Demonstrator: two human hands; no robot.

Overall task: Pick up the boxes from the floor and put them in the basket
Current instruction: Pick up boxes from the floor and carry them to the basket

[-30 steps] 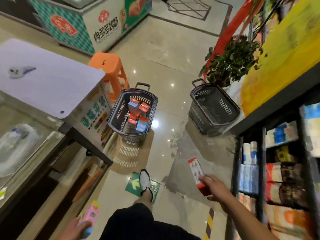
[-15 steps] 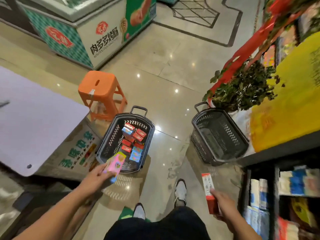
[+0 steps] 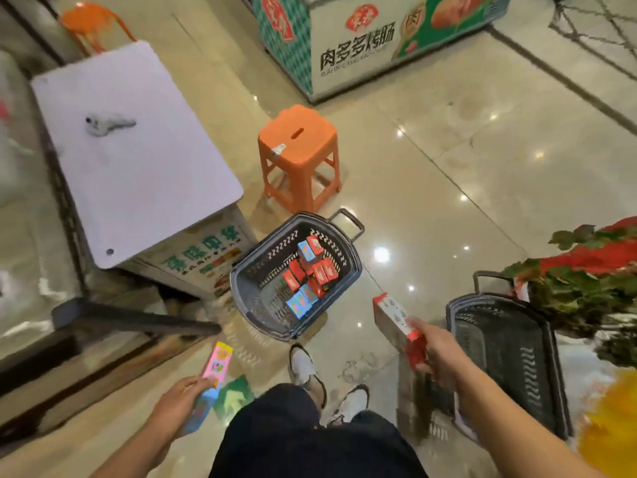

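head view: hands (image 3: 179, 401) (image 3: 439, 350) gripping boxes (image 3: 216, 365) (image 3: 396, 319) near basket (image 3: 351, 270)

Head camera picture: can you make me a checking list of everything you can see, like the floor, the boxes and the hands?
Surface: glossy tiled floor, a green arrow sticker near the shoes.
Job's things: dark basket holding red and blue boxes; second basket looks empty.
Clutter: orange stool.
Grippers: left hand holds a pink box; right hand holds a red-and-white box.
Cables: nothing seen.
Surroundings: freezer cabinet, white counter, plant.
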